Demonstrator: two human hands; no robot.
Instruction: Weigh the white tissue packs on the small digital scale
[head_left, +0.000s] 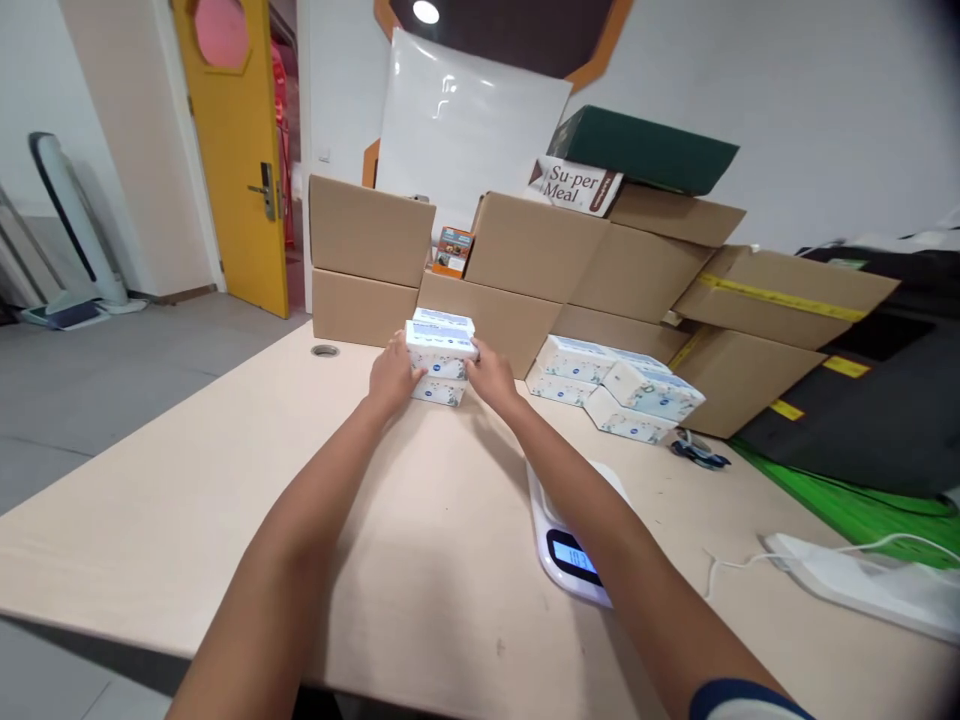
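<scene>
Both arms reach forward over a pale wooden table point(187, 480). My left hand point(391, 378) and my right hand point(491, 375) grip the two ends of a white-and-blue tissue pack point(441, 345), the top one of a small stack. A second pack point(439, 392) lies under it on the table, and another pack point(444, 320) sits just behind. The fingers of both hands curl against the top pack's sides. A white kitchen scale point(571, 555) with a lit blue display lies under my right forearm.
Several more tissue packs point(622, 385) lie in a loose pile to the right. Stacked cardboard boxes point(525, 260) line the table's far edge. A white power strip point(862, 585) with its cable lies at right. A yellow door point(240, 150) stands at the back left.
</scene>
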